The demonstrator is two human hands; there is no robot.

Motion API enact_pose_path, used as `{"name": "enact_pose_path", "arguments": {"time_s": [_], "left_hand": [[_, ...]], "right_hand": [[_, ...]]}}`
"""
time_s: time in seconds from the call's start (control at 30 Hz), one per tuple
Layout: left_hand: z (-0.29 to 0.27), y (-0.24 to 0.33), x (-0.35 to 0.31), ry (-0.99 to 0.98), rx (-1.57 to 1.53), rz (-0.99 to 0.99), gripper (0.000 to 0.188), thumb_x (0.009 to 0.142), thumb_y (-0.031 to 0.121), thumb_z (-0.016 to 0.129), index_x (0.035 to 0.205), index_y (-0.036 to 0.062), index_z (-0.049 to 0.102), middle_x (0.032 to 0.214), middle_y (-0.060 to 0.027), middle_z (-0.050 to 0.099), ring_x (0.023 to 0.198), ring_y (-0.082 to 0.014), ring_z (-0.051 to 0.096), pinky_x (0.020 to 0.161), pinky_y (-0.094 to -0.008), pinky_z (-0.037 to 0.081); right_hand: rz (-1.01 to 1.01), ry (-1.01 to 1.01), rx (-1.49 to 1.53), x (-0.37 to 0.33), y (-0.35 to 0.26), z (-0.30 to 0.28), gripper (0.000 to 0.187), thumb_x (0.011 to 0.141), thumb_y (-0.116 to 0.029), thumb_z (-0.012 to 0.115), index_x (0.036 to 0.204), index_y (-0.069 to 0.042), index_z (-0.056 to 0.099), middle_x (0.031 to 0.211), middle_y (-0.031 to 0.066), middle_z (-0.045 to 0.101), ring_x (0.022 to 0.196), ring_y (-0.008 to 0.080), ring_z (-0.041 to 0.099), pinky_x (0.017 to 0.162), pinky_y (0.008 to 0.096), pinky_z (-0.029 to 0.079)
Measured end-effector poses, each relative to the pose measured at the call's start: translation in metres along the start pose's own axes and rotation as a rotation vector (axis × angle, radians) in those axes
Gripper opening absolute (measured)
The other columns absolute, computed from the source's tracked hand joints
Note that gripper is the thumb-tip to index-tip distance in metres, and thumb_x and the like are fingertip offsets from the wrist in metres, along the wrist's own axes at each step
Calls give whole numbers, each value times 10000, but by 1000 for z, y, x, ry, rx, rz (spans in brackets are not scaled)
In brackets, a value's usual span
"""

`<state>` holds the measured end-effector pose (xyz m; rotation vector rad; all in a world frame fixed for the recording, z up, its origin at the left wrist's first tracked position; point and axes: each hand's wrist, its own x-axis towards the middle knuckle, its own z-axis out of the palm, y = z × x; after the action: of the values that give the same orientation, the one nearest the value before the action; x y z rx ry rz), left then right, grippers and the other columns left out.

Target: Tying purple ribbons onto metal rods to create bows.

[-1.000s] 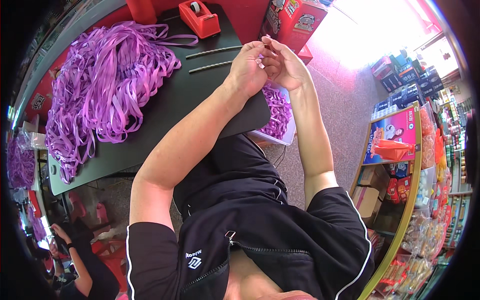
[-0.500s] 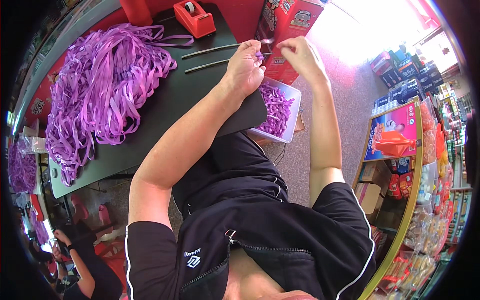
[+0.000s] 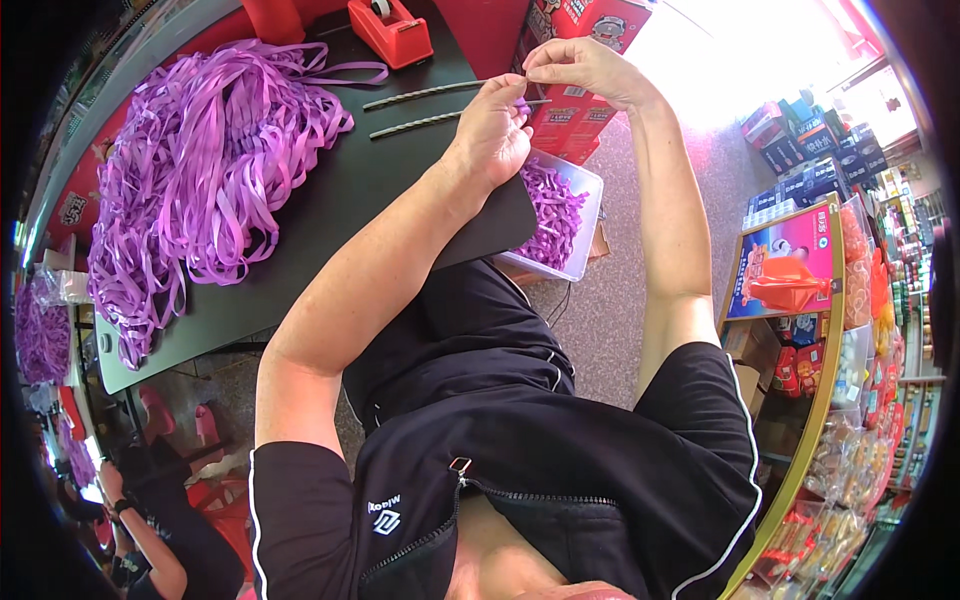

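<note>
My left hand (image 3: 495, 135) is closed over the right side of the black table, with a bit of purple ribbon (image 3: 522, 107) gripped in its curled fingers. Two thin twisted metal rods (image 3: 415, 125) lie side by side and run under that hand; one tip shows beyond the ribbon. My right hand (image 3: 585, 72) meets the left thumb tip in a pinch, and what sits between its fingers is too small to make out. On the table to the left rests a big heap of long purple ribbons (image 3: 215, 165).
Short purple ribbon pieces fill a clear plastic bin (image 3: 585, 235) below the table's right edge. A red tape dispenser (image 3: 392, 35) stands at the back of the table (image 3: 330, 240). Red boxes (image 3: 575, 125) are behind my hands. Stocked shelves line the right; another person (image 3: 150, 530) sits lower left.
My right hand has come up and left from a spot apart, and its fingertips now meet the left thumb. The left hand stays on the ribbon and rods.
</note>
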<state>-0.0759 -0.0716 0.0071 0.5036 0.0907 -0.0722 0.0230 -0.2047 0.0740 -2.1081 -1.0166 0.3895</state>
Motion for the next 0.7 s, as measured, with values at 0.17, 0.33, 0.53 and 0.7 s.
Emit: {"name": "enact_pose_path", "arguments": {"time_s": [0.17, 0.33, 0.53, 0.7], "left_hand": [[2, 2, -3, 40, -45, 42, 339, 866, 141, 558, 1165, 181, 402, 1412, -243, 192, 1339, -353, 119, 1097, -461, -16], [-2, 3, -4, 16, -97, -8, 386, 860, 224, 512, 1208, 186, 349, 1443, -296, 62, 1372, -370, 6, 1098, -458, -52], [0, 6, -6, 4, -126, -40, 473, 829, 316, 501, 1244, 167, 332, 1450, -315, -50, 1380, -374, -64, 1098, -450, -69], [-1, 7, -6, -13, -124, -28, 511, 830, 314, 487, 1277, 141, 309, 1448, -315, -106, 1380, -366, -109, 1097, -448, -84]], "right_hand": [[43, 20, 75, 1, 6, 1, 264, 836, -312, 646, 917, -61, 663, 882, -12, 620, 854, 88, 538, 805, 253, 391], [79, -4, 151, 13, 30, 7, 222, 842, -274, 636, 908, -64, 663, 834, -21, 613, 859, 79, 523, 827, 258, 367], [270, -121, 66, 35, 40, 12, 236, 838, -252, 624, 923, -38, 668, 846, -11, 624, 844, 81, 514, 827, 270, 366], [256, -122, -110, 37, 26, 15, 251, 811, -269, 633, 897, -40, 688, 784, -13, 616, 755, 82, 505, 739, 271, 374]]}}
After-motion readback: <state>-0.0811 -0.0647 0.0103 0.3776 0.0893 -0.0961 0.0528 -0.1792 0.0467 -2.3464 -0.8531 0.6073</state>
